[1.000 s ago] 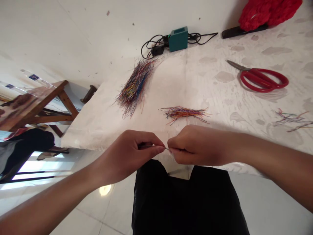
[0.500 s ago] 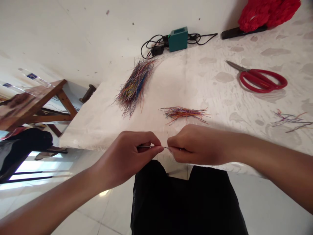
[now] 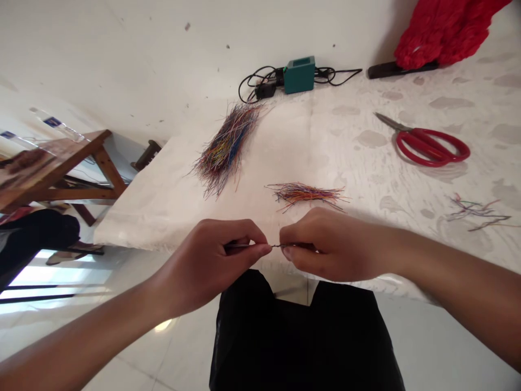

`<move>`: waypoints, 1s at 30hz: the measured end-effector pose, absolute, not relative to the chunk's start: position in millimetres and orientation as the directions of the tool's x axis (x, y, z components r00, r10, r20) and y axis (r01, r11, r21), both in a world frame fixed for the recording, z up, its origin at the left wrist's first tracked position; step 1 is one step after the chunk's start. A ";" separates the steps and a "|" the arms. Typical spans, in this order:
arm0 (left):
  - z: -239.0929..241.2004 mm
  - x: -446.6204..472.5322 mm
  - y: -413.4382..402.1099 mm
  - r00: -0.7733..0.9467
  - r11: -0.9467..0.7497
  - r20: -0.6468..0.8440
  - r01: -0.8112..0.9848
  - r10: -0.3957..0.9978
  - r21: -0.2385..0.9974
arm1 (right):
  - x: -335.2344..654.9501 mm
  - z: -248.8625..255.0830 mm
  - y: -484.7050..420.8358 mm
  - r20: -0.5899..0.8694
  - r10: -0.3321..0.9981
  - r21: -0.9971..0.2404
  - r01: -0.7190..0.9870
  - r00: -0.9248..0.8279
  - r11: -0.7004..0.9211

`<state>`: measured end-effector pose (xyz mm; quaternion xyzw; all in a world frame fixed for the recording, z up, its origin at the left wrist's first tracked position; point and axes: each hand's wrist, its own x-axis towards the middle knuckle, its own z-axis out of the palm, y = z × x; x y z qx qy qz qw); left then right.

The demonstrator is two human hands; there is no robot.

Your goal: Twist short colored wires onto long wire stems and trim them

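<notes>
Between my fingertips runs a thin, dark twisted wire (image 3: 277, 246), just off the table's front edge. My left hand (image 3: 222, 260) pinches it between thumb and forefinger, and a thin straight length shows inside the palm. My right hand (image 3: 325, 243) is closed on the other end, with the fingers curled around it; most of that end is hidden. Beyond the hands lies a small bundle of orange and purple wires (image 3: 309, 194). Farther back and left sits a larger heap of multicoloured wires (image 3: 230, 146).
Red-handled scissors (image 3: 431, 145) lie at the right, above a few loose wire scraps (image 3: 474, 206). A teal box (image 3: 300, 75) with black cables stands by the wall, near a red fluffy object (image 3: 442, 41). A wooden table (image 3: 61, 168) and part of a person (image 3: 38, 239) are at left.
The view has shifted slightly. My hands stay nearly in place, the right fingers have moved a little on the wire, and slightly more of the twisted wire shows between them.
</notes>
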<state>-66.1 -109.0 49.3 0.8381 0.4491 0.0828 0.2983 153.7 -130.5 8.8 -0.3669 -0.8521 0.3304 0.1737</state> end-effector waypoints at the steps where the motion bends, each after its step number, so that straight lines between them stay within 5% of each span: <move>1: 49.1 -66.6 -109.2 0.597 -0.436 -0.111 0.689 0.795 0.578 | 153.9 8.8 -130.2 0.054 0.738 -0.700 0.501 -0.673 0.508; 8: 45.8 -70.8 -109.5 0.680 -0.622 0.076 0.613 0.729 0.487 | 154.6 13.0 -127.2 0.055 0.736 -0.764 0.446 -0.675 0.466; 15: 51.7 -67.7 -107.1 0.835 -0.837 0.047 0.546 0.548 0.048 | 152.7 6.0 -129.4 0.114 0.744 -0.633 0.529 -0.659 0.566; 24: 73.7 -59.9 -109.6 0.901 -0.884 -0.043 0.413 0.431 -0.217 | 152.6 6.6 -129.5 0.122 0.733 -0.544 0.572 -0.669 0.613; 30: 74.5 -55.6 -115.6 0.916 -0.907 -0.049 0.385 0.398 -0.172 | 151.0 4.4 -130.2 0.127 0.721 -0.508 0.580 -0.681 0.637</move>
